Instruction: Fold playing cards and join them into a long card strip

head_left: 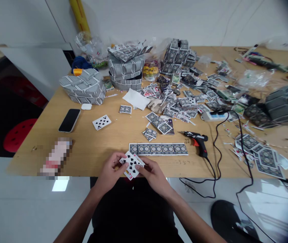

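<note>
Two playing cards (133, 163), one of spades on top of a red king, are crossed over each other near the table's front edge. My left hand (113, 168) pinches them from the left, its thumb on the face. From the right, my right hand (152, 172) grips the same cards, its thumb near their lower right edge. Just beyond my hands lies a strip of card backs (159, 149) joined side by side. A black glue gun (197, 141) with an orange trigger lies right of the strip. One spade card (101, 122) rests face up at the left.
A phone (69, 120) and a white earbud case (86, 106) lie at the left. Woven card baskets (83, 86) stand at the back. Cut cards (181, 101) are heaped across the middle and right. A power strip (216, 116) has black cables (219, 152) running over the front edge.
</note>
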Available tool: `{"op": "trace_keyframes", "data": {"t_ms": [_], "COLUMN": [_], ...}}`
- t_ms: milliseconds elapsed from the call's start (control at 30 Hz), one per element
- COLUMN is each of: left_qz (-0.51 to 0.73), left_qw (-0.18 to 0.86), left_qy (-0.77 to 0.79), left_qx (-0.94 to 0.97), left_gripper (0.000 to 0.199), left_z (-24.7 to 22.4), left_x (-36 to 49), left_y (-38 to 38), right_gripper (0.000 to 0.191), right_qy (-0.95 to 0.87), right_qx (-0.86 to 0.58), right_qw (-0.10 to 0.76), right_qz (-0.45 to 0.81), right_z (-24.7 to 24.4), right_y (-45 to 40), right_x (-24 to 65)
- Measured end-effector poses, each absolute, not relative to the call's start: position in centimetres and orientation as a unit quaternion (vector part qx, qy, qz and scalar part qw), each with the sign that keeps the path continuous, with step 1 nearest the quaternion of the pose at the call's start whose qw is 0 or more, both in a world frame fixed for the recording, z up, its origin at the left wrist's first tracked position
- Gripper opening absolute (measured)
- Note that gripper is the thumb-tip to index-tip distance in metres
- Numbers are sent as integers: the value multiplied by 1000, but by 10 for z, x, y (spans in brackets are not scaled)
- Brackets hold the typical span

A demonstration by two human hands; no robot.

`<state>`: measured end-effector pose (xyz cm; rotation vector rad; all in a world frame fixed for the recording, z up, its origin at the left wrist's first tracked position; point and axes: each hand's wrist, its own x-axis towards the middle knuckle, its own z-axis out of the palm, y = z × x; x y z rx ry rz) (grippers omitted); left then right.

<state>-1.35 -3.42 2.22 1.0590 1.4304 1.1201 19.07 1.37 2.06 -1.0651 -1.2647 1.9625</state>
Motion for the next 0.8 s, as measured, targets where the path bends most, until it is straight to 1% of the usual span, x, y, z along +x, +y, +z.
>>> {"op": "trace_keyframes", "data": {"t_ms": [67,200,333,467,567,800], "left_qz": [456,445,440,449,452,458], "left_qw": [537,551,561,563,564,562], "left_qy": [585,586,589,586,583,581], "left_qx": [402,394,381,371,371,370], "left_gripper": [27,31,36,39,40,43], "left_z": [24,30,32,30,30,33], "left_x": [-13,-15,-17,-16,-14,-10], "left_y": [-35,-37,-41,-43,-43,-46], "right_gripper": [41,39,41,30,26,33], "right_qy": [-488,-511,-515,-535,-539,-514], "right_qx": [-397,-384,-389,-385,-389,-413], "right_qw": [275,270,308,339,356,342], "right_qz": [727,720,699,672,657,670], "right_z": [18,15,15,17,21,20], "right_y": [14,14,13,9,6,8], "right_x": [191,190,186,183,183,186]}}
